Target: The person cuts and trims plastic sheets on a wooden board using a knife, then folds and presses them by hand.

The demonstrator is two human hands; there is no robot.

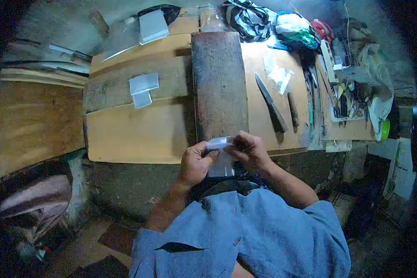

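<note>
Between my hands, just in front of my body at the table's near edge, is a clear plastic sleeve (218, 143). My left hand (197, 162) pinches its left end, with the thumb along it. At its right end the fingers of my right hand (250, 152) are closed on it, slightly blurred. Part of the clear plastic hangs below, between the hands. Ahead of them lies a long dark wooden board (220, 83). To its right rests a knife (271, 103) with a dark blade, beside a narrow dark tool (293, 111) whose kind is unclear.
Flat clear plastic packets (143, 84) lie on the table (139, 134) left of the board. A whitish stack (153, 26) stands farther back. Plastic scraps (280, 76) lie beyond the knife. Bundled bags (250, 21) sit at the back; a tool tray (345, 104) is at right.
</note>
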